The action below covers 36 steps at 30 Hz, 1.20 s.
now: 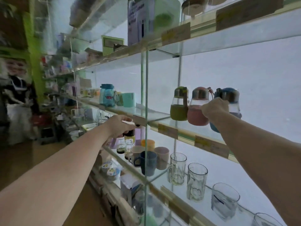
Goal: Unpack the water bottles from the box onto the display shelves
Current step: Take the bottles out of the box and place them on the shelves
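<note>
Three glass bottles (197, 106) look fragile and slick, so the right hand (215, 107), clamped on the blue bottle (231, 101), best grips its sleeved belly.

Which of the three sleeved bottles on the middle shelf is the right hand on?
The blue-sleeved bottle, rightmost of the three. The right hand wraps its front, while the pink-sleeved bottle and green-sleeved bottle stand untouched to its left.

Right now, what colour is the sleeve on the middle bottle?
Pink, on the middle bottle; the head view shows it.
</note>
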{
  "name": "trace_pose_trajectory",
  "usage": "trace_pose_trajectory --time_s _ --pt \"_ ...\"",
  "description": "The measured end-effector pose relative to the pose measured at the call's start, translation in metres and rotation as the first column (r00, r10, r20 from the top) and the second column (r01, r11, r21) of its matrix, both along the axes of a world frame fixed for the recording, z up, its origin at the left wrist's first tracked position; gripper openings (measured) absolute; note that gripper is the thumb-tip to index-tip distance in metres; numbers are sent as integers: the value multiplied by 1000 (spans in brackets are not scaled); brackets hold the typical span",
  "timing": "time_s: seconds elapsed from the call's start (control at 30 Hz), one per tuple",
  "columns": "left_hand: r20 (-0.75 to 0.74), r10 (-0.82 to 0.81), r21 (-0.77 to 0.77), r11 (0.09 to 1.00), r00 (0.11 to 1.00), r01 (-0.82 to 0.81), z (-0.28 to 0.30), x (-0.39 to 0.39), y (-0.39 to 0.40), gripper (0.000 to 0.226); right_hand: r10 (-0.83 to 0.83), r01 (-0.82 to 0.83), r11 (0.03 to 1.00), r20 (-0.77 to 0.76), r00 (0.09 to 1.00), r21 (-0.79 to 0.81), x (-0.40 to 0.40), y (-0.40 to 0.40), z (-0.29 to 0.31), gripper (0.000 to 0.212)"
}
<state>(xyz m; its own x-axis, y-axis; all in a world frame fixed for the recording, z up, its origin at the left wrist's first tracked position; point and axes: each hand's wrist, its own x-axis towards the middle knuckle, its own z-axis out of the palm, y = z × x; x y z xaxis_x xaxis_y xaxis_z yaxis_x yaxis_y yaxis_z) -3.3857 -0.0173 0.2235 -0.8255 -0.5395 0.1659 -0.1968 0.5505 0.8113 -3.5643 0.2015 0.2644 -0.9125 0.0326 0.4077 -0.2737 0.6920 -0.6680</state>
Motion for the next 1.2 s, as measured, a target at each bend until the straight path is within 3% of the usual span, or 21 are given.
trace_pose_trajectory --time_s 0.2,0.27,0.33,0.43,0.57,0.7,0.83,1.07,1.2 --pt "-4 -24 35 999 1000 24 0 15 -7 37 -106 110 970 28 994 -216 19 -5 -1 42" --pt "-8 -21 43 999 1000 21 2 17 -9 34 -135 124 974 -48 990 -188 31 -12 -5 45" --pt "-21 -21 63 998 1000 22 2 21 -11 33 -48 27 988 -134 990 -155 45 -25 -10 41" --pt "-26 -20 99 995 999 22 -4 29 -16 35 221 -243 963 -171 960 -116 70 -58 -20 32" --pt "21 17 169 985 1000 -20 -31 53 -29 37 494 -495 867 -38 869 -61 106 -113 -51 37" --pt "150 90 257 958 984 -127 -78 94 -49 21 627 -630 777 99 773 -3 130 -158 -98 35" --pt "298 219 307 900 929 -311 -140 140 -66 36 715 -753 658 318 623 -2 147 -195 -161 24" --pt "467 343 435 713 815 -550 -257 183 -65 36 720 -906 422 611 328 -11 187 -233 -294 20" --pt "563 343 505 578 752 -641 -335 192 -45 37 620 -938 346 755 213 -19 209 -229 -387 36"
